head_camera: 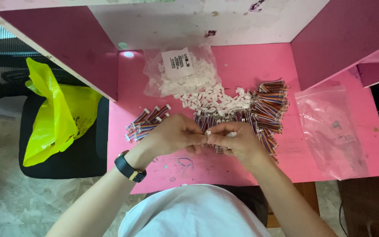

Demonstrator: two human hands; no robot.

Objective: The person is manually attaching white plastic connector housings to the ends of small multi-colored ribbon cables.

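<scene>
From the head view, the left hand (pixel 172 134) and right hand (pixel 237 140) are meeting fingertip to fingertip, pinching a small white connector (pixel 207 133) above the pink desk (pixel 251 66), just before the striped wire bundles (pixel 268 105) and loose white connectors (pixel 216 98).

Clear bag (pixel 181 72) with white rectangular label (pixel 177 62), top centre; empty clear bag (pixel 330 131) at right; yellow bag (pixel 58 112) at left.
</scene>
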